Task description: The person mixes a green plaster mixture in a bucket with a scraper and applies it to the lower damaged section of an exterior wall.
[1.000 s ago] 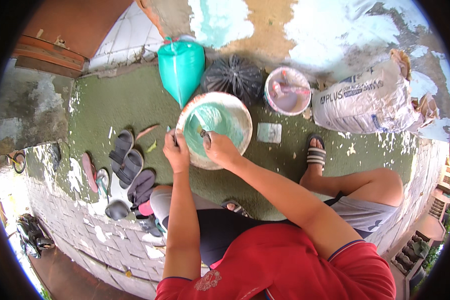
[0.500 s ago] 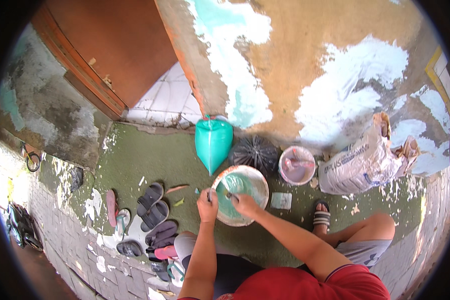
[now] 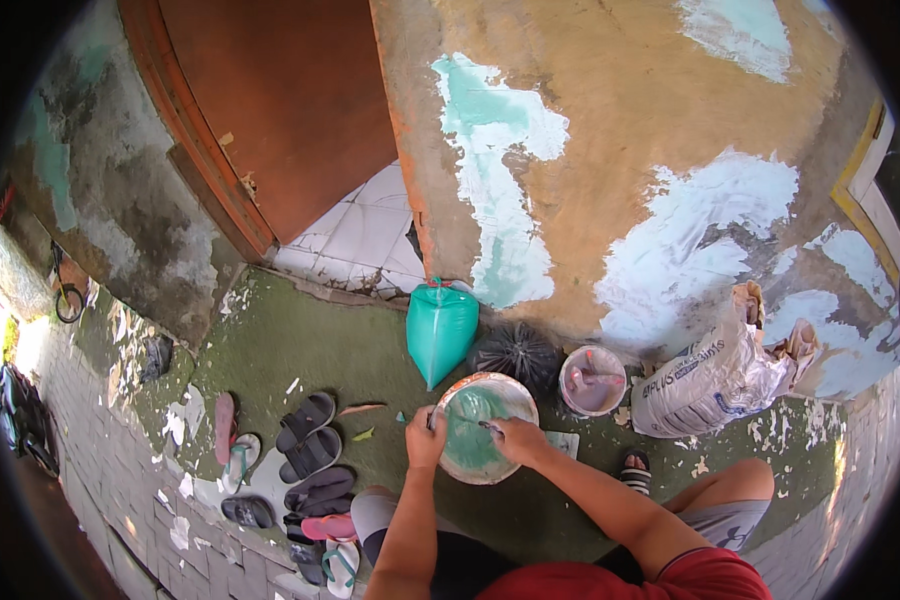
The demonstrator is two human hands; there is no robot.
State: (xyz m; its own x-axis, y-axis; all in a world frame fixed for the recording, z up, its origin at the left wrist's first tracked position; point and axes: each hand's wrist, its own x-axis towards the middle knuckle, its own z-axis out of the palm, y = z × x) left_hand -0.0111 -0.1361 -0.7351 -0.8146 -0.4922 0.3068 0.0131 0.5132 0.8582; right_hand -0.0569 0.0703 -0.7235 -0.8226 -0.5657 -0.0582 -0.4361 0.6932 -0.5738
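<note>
A round tub [image 3: 452,468] with a pale, smeared rim stands on the floor in front of me, wet green paste [image 3: 472,445] coating its inside. My left hand [image 3: 424,441] is closed at the tub's left rim, around something small and greyish that is mostly hidden by the fingers. Reaching over the right rim, my right hand [image 3: 519,441] grips a small tool [image 3: 489,427] that looks like a putty knife, its dark end pointing into the tub over the paste.
Behind the tub sit a tied green bag [image 3: 441,330], a black plastic bag [image 3: 516,360] and a pinkish bucket [image 3: 592,380]. A large paper sack [image 3: 700,385] leans by the patched wall [image 3: 590,120]. Several sandals [image 3: 310,455] lie at left, near a brown door [image 3: 280,100].
The view has tilted upward, so the wall shows more and the floor things sit lower. My right hand's tool has shifted to the right inside the tub. Both hands remain closed.
</note>
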